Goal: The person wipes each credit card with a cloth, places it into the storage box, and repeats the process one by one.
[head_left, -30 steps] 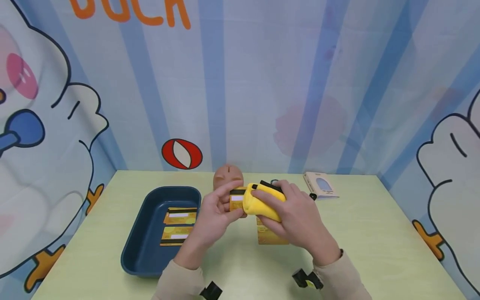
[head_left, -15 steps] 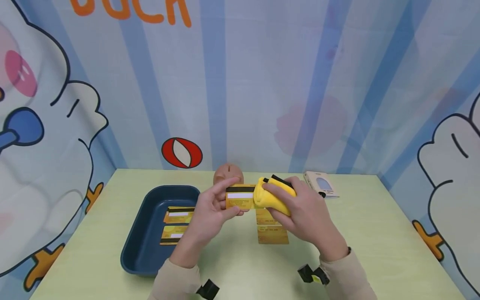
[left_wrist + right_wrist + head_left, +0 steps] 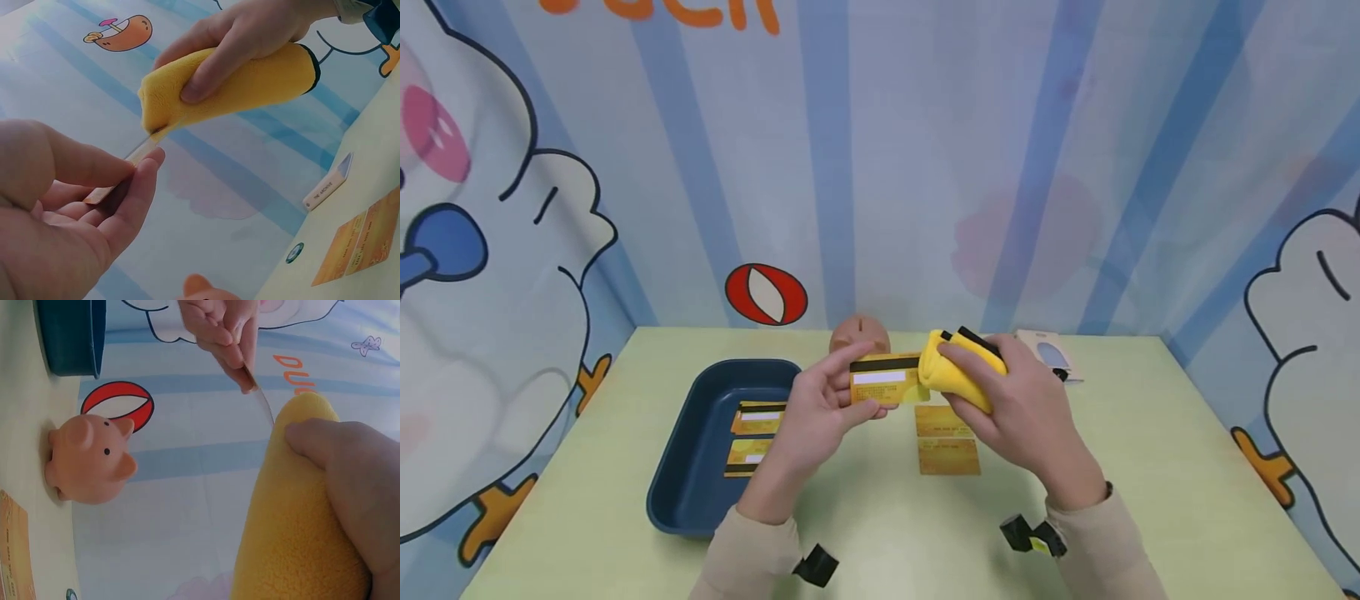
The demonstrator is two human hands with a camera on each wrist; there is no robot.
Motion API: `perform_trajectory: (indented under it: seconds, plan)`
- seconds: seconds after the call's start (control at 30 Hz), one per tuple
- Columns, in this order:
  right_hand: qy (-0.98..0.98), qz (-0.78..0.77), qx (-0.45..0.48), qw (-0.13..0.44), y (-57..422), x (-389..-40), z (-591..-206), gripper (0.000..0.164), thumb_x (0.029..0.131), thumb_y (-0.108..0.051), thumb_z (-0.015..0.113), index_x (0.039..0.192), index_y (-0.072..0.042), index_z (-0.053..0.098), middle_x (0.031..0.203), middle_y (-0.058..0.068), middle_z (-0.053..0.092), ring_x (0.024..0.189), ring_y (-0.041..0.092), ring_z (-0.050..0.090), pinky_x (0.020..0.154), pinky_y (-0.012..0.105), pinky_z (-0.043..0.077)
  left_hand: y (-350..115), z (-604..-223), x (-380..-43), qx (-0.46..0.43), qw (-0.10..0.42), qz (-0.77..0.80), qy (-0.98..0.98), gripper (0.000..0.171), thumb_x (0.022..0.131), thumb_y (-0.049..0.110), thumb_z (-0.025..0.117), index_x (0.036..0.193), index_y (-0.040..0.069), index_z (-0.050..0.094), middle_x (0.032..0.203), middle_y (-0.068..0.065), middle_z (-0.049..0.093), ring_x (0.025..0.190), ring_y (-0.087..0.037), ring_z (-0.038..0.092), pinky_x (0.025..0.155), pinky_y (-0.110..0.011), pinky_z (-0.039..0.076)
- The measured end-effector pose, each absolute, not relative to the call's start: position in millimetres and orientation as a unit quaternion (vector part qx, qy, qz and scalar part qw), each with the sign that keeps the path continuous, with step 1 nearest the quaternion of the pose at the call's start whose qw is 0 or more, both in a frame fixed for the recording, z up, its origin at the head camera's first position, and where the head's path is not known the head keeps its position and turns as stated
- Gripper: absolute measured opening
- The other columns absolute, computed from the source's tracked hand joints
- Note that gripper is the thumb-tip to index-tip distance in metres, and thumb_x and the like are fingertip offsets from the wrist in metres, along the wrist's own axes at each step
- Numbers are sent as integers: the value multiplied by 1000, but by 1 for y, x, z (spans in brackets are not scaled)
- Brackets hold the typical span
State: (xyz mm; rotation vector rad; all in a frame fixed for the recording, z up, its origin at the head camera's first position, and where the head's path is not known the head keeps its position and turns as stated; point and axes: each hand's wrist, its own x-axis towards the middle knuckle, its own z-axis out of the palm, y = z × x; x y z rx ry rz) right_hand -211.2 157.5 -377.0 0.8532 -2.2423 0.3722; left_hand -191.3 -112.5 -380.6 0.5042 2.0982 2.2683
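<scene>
The left hand [image 3: 820, 408] pinches a yellow card [image 3: 883, 385] by its left end, thumb in front and fingers behind, near the middle of the head view. The right hand [image 3: 1033, 408] grips a rolled yellow cloth [image 3: 958, 371] just right of it, and the cloth's end meets the card's right end. The card is raised above the table [image 3: 865, 542], its dark stripe and white strip facing the head camera. In the left wrist view, the card appears nearly edge-on below the cloth's lower corner. Below the cloth in the head view, two more cards [image 3: 949, 458] lie on the table, one above the other. Left of the left hand stands a dark blue tray [image 3: 662, 492] with further cards [image 3: 747, 458] inside, partly hidden by the wrist. Behind the hands sits a piggy bank [image 3: 859, 329], shown whole at the left of the right wrist view. A pale box [image 3: 1048, 350] lies at the table's back edge, upper right of the right hand. Beige sleeves [image 3: 752, 546] cover the forearms. A blue striped curtain [image 3: 910, 167] with cartoon figures fills the background.
</scene>
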Motion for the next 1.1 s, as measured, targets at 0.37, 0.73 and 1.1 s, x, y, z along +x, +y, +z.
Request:
perform_trajectory:
  seconds: [0.37, 0.73, 1.1]
  plan:
    - [-864, 172, 320, 350, 155, -205, -377, 57, 92, -33, 76, 147, -29, 59, 107, 23, 59, 72, 24, 51, 54, 34, 43, -118, -383, -192, 150, 21, 729, 667, 71, 94, -14, 67, 157, 12, 48, 134, -24, 65, 102, -35, 77, 85, -37, 64]
    - [-851, 209, 378, 299, 148, -205, -373, 51, 97, -40, 74, 145, -31, 62, 119, 16, 61, 90, 23, 60, 67, 39, 55, -118, -377, -195, 160, 14, 733, 661, 70, 93, -15, 68, 154, 14, 53, 132, -26, 66, 102, -35, 76, 84, -39, 64]
    - [-866, 181, 327, 331, 162, -210, -373, 59, 88, -31, 82, 144, -31, 62, 112, 19, 60, 77, 22, 54, 57, 34, 46, -139, -374, -195, 133, -10, 700, 701, 64, 91, -15, 68, 149, 10, 55, 131, -24, 68, 104, -34, 75, 83, -36, 64]
